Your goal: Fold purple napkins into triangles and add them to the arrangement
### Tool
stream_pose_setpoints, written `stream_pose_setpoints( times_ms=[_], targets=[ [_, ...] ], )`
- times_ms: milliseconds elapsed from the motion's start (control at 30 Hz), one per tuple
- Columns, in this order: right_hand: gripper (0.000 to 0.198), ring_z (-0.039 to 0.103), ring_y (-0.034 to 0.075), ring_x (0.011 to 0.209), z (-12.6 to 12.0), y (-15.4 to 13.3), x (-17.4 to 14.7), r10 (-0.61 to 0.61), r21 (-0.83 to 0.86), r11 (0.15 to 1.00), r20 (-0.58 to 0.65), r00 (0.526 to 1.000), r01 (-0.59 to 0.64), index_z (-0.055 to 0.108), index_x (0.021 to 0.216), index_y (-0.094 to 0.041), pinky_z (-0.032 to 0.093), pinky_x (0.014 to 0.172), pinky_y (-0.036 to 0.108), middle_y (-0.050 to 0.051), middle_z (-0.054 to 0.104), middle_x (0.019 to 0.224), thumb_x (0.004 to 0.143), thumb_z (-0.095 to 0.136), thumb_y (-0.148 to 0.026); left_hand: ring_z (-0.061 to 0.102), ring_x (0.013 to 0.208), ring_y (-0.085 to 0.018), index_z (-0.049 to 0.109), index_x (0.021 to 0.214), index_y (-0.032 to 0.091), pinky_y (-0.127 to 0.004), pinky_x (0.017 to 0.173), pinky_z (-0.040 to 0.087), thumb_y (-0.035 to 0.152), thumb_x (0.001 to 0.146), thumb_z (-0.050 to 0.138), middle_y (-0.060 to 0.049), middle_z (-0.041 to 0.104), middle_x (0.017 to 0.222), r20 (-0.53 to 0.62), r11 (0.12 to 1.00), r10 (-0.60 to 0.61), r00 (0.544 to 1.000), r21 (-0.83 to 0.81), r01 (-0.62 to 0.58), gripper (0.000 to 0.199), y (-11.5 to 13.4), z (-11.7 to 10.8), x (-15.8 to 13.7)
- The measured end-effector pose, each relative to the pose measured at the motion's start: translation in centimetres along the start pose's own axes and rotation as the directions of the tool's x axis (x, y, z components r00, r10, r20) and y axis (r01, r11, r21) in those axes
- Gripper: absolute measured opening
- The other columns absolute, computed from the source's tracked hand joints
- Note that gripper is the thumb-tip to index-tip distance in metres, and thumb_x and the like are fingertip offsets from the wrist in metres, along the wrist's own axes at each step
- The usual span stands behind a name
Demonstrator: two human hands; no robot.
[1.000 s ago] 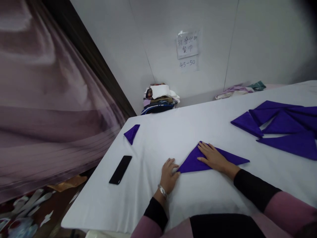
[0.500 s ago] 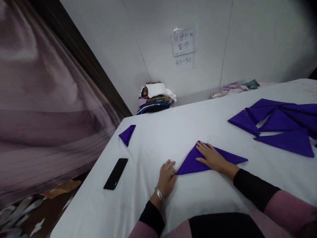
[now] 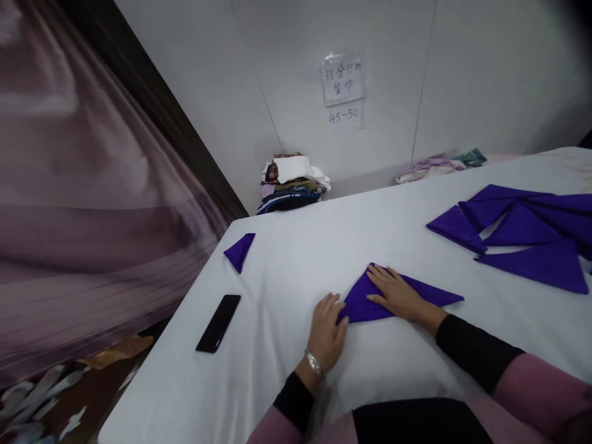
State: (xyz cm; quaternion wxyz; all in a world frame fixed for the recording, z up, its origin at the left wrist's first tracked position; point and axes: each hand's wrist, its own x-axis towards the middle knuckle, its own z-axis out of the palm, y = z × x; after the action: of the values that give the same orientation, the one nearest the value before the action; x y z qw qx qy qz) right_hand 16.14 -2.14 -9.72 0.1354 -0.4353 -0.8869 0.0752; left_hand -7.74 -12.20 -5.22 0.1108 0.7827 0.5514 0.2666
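Observation:
A purple cloth napkin (image 3: pixel 365 303), folded into a wide triangle, lies on the white-covered table in front of me. My right hand (image 3: pixel 394 292) rests flat on it, fingers stretched toward its top point. At the napkin's left corner is my left hand (image 3: pixel 327 330), with a silver bracelet on the wrist. Its thumb and fingers close round that corner, which they hide. A small folded purple napkin (image 3: pixel 239 251) sits near the table's left edge, and a black phone (image 3: pixel 219 323) lies below it.
Several folded purple napkins (image 3: pixel 522 225) overlap at the right of the white table (image 3: pixel 287 265). Behind the far edge are a stack of folded cloths (image 3: pixel 293 184) and another cloth pile (image 3: pixel 432 168) by the wall. A pinkish curtain (image 3: pixel 92 185) hangs at left.
My left hand has moved right, over the napkin's left corner, which was visible before and is now covered. My right hand has stayed in place on the napkin.

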Motion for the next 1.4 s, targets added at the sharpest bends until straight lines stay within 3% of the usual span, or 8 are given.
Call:
stream_pose_setpoints(
  times_ms=[133, 267, 800, 900, 1067, 1167, 1267, 1400],
  targets=[
    [0.07, 0.02, 0.026, 0.135, -0.2, -0.1, 0.0, -0.003, 0.007, 1.0, -0.005, 1.0, 0.003, 0.031, 0.14, -0.016, 0.019, 0.108, 0.049, 0.014, 0.031, 0.145, 0.087, 0.028, -0.061, 0.023, 0.135, -0.025, 0.037, 0.134, 0.019, -0.05, 0.11, 0.022, 0.041, 0.089, 0.04, -0.009, 0.034, 0.144, 0.192, 0.996, 0.062, 0.98, 0.052, -0.073, 0.051, 3.6, 2.7, 2.7],
    [0.067, 0.021, 0.026, 0.135, -0.2, -0.1, 0.2, 0.001, 0.013, 1.0, -0.012, 1.0, -0.001, 0.033, 0.14, -0.016, 0.02, 0.108, 0.048, 0.014, 0.032, 0.144, 0.088, 0.027, -0.06, 0.015, 0.137, -0.03, 0.029, 0.139, 0.01, -0.053, 0.11, 0.019, 0.058, 0.084, 0.039, -0.016, 0.024, 0.147, 0.283, 0.984, -0.01, 0.959, 0.173, -0.041, 0.074, 3.6, 5.1, 3.9],
    [0.075, 0.026, 0.029, 0.133, 0.5, 0.3, -0.5, 0.128, -0.044, 0.99, -0.101, 0.987, -0.133, 0.033, 0.139, -0.014, 0.02, 0.105, 0.053, 0.017, 0.034, 0.143, 0.086, 0.023, -0.065, 0.016, 0.137, -0.031, 0.033, 0.137, 0.011, -0.053, 0.109, 0.018, 0.06, 0.083, 0.036, -0.016, 0.029, 0.145, 0.311, 0.978, -0.058, 0.949, 0.208, -0.009, 0.073, 3.3, 5.0, 4.1],
    [0.071, 0.025, 0.03, 0.133, 0.6, 0.3, -0.5, 0.125, -0.048, 0.99, -0.076, 0.989, -0.129, 0.033, 0.139, -0.012, 0.02, 0.105, 0.053, 0.018, 0.032, 0.144, 0.087, 0.028, -0.06, 0.014, 0.137, -0.033, 0.036, 0.136, 0.012, -0.057, 0.109, 0.012, 0.062, 0.083, 0.033, -0.015, 0.032, 0.144, 0.27, 0.977, -0.101, 0.957, 0.211, 0.044, 0.073, 4.8, 4.9, 5.5],
    [0.057, 0.022, 0.031, 0.134, -0.7, -0.1, -0.2, 0.14, -0.025, 0.99, 0.028, 0.99, -0.139, 0.034, 0.139, -0.02, 0.021, 0.103, 0.056, 0.014, 0.029, 0.146, 0.087, 0.039, -0.042, 0.013, 0.138, -0.027, 0.022, 0.142, 0.013, -0.05, 0.111, 0.012, 0.059, 0.085, 0.032, -0.012, 0.021, 0.149, 0.285, 0.996, 0.024, 0.958, 0.078, -0.049, 0.073, 6.8, 6.9, 8.8],
    [0.055, 0.023, 0.029, 0.134, -2.4, 0.0, -0.3, 0.153, 0.06, 0.985, 0.091, 0.984, -0.159, 0.03, 0.141, -0.02, 0.021, 0.105, 0.053, 0.013, 0.03, 0.145, 0.089, 0.037, -0.037, 0.015, 0.137, -0.024, 0.021, 0.142, 0.011, -0.046, 0.112, 0.014, 0.055, 0.088, 0.026, -0.013, 0.02, 0.149, 0.302, 0.999, -0.048, 0.952, 0.031, 0.041, 0.07, 6.3, 8.3, 9.8],
    [0.052, 0.018, 0.025, 0.136, -3.5, 0.3, -1.3, 0.208, 0.084, 0.975, -0.001, 0.978, -0.207, 0.029, 0.141, -0.013, 0.018, 0.108, 0.048, 0.014, 0.027, 0.147, 0.092, 0.028, -0.03, 0.016, 0.137, -0.024, 0.026, 0.14, 0.008, -0.045, 0.112, 0.014, 0.053, 0.09, 0.02, -0.015, 0.024, 0.147, 0.307, 0.996, -0.089, 0.948, 0.051, 0.077, 0.068, 5.6, 8.9, 10.1],
    [0.051, 0.014, 0.023, 0.137, -3.2, 0.6, -3.4, 0.189, 0.024, 0.982, -0.093, 0.978, -0.188, 0.031, 0.14, -0.01, 0.015, 0.11, 0.046, 0.014, 0.025, 0.147, 0.092, 0.027, -0.026, 0.014, 0.138, -0.026, 0.033, 0.137, 0.006, -0.046, 0.111, 0.014, 0.053, 0.09, 0.017, -0.016, 0.024, 0.147, 0.311, 0.988, -0.062, 0.949, 0.153, 0.014, 0.068, 5.7, 8.9, 9.9]
  ],
)
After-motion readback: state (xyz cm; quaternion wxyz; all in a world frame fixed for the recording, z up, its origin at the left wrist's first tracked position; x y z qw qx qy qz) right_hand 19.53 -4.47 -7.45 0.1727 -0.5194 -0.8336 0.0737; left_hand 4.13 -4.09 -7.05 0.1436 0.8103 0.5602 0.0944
